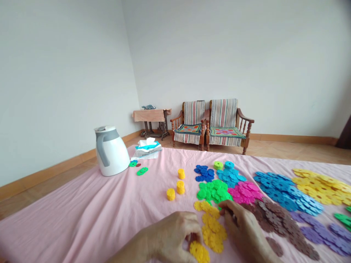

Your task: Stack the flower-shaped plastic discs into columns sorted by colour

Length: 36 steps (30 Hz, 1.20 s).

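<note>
1. The left hand (175, 233) was curled over the pink cloth (82, 219), right by a small bunch of yellow plastic flower-shaped discs (199, 252). Its fingers were bent, but I could not tell if they pinched a disc.
2. The right hand (244, 223) had bent fingers too, near the bright green plastic flower discs (214, 190). I could not tell if they held anything.
3. A bigger pile of yellow plastic flower discs (214, 230) lay between the two hands.
4. Three short, round yellow stacks (180, 187) stood farther off.
5. A white and gray jug (116, 157) stood on the left, near a tissue box (148, 149).
</note>
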Tool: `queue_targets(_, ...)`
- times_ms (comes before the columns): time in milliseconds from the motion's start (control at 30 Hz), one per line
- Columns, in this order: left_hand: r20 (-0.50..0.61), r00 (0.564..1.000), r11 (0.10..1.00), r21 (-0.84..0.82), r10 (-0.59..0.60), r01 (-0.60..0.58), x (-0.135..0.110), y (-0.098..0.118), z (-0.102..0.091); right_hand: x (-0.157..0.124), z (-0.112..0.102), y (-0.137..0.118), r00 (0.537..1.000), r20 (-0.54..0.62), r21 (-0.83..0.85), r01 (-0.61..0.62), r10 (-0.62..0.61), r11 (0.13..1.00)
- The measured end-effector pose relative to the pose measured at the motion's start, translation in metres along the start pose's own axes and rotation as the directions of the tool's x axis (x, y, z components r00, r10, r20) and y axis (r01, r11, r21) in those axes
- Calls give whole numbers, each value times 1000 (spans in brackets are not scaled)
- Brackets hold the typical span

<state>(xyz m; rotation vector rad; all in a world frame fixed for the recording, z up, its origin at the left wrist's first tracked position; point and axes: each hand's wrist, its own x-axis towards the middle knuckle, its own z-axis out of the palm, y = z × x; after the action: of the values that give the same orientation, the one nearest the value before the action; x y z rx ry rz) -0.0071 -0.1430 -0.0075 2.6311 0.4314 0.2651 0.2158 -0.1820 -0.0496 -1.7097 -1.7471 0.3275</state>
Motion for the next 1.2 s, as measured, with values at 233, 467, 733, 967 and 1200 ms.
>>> queue_targets(233, -413, 856, 951, -133, -310, 280, -14, -28, -32, 0, 0, 3, 999, 29, -4, -14, 14, 1000)
queue_targets(467, -589, 687, 882, -104, -426, 459, -27, -62, -42, 0, 1, 3, 1000, 10, -6, -9, 9, 1000)
queue_targets(733, -567, 709, 875, -46, -419, 481, -23, -68, -33, 0, 1, 3, 1000, 11, -9, 0, 0, 1000)
queue_targets(967, -545, 723, 868, -18, -425, 497, -21, -70, -33, 1, 2, 6, 1000, 14, 2, -1, 1, 1000)
queue_targets(1200, -568, 711, 873, -28, -414, 487, -20, -61, -37, 1, 1, 4, 1000, 19, 28, -5, 4, 1000)
